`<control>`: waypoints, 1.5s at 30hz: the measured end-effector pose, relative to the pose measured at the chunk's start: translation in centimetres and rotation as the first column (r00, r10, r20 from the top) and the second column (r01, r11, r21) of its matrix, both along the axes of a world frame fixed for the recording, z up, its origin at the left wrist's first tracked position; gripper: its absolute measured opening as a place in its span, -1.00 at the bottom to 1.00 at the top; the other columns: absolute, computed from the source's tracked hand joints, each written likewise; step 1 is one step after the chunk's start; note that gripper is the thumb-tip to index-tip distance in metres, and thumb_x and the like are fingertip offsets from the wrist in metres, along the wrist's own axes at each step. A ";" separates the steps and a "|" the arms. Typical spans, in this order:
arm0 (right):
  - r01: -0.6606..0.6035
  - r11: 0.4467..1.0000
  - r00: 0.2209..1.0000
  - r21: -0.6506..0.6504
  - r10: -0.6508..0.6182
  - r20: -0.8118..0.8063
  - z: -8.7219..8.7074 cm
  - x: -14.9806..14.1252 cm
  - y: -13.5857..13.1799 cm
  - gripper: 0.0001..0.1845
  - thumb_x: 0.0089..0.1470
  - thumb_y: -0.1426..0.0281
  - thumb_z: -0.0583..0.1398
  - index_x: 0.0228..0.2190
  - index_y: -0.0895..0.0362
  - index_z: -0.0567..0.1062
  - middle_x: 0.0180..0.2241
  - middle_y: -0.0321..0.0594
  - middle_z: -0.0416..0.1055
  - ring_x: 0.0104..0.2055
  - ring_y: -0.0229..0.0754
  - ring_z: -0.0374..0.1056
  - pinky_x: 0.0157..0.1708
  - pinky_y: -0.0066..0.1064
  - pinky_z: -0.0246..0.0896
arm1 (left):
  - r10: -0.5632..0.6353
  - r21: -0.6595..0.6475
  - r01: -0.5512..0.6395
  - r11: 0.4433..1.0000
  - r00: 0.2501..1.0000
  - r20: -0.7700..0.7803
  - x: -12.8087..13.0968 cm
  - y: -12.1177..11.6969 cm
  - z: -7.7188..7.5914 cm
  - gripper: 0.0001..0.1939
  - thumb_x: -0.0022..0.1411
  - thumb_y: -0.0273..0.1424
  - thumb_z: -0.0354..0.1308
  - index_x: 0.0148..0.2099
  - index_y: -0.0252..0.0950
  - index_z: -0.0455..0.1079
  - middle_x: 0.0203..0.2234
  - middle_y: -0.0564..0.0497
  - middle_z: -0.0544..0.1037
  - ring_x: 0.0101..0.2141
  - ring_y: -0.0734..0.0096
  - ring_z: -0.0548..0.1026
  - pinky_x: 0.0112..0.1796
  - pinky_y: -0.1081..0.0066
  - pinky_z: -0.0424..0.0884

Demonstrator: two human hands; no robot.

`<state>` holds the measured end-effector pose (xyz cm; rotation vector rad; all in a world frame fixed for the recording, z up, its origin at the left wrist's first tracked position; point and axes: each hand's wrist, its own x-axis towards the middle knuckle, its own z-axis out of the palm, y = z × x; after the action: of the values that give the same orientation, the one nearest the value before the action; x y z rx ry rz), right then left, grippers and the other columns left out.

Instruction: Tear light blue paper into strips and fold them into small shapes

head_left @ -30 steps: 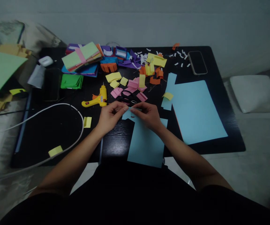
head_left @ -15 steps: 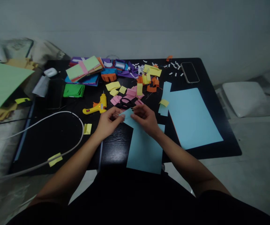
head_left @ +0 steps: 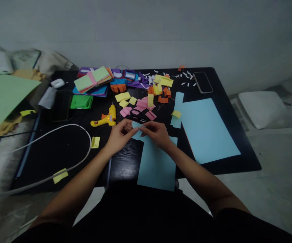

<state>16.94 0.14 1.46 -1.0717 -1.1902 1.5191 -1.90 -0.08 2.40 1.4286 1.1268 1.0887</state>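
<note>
Between my hands is a small piece of light blue paper (head_left: 137, 135), tilted above the table. My left hand (head_left: 118, 136) pinches its left side with thumb and bent fingers. My right hand (head_left: 157, 135) is closed on its right side, the thumb tips nearly meeting; fingers partly hide the paper. Below my right hand lies a larger blue sheet (head_left: 157, 168), reaching past the table's front edge. Black scissors (head_left: 139, 116) rest just beyond my hands among pink paper pieces (head_left: 142, 104). Left of them lies a yellow glue gun (head_left: 106, 118).
Blue sheets (head_left: 209, 131) and narrower blue strips (head_left: 177, 104) lie on the right, a phone (head_left: 203, 82) behind them. Coloured paper stacks (head_left: 94, 79), green paper (head_left: 81, 102) and white scraps (head_left: 151, 79) fill the back. A white cable (head_left: 89, 138) loops across the left.
My hands have drawn closer together on the small blue paper, and the thumbs now nearly meet. The paper has turned and shows less of itself. The whole view has shifted slightly.
</note>
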 end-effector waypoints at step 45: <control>-0.020 0.999 0.999 0.031 0.021 -0.035 -0.3 0.1 -0.3 -0.64 -0.04 0.15 0.48 -0.29 0.10 0.62 -0.38 -0.28 0.57 -0.35 -0.22 0.55 -0.24 -0.32 0.58 | 0.065 0.254 0.017 0.967 0.948 -0.313 -0.7 -0.2 0.4 -0.84 0.34 -0.28 0.27 -0.17 -0.26 0.57 -0.36 0.04 0.68 -0.46 0.46 0.53 -0.41 0.45 0.40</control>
<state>17.01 -0.18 1.19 -1.0107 -1.1996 1.5245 -2.59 -0.28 2.84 1.8483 1.2668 1.0727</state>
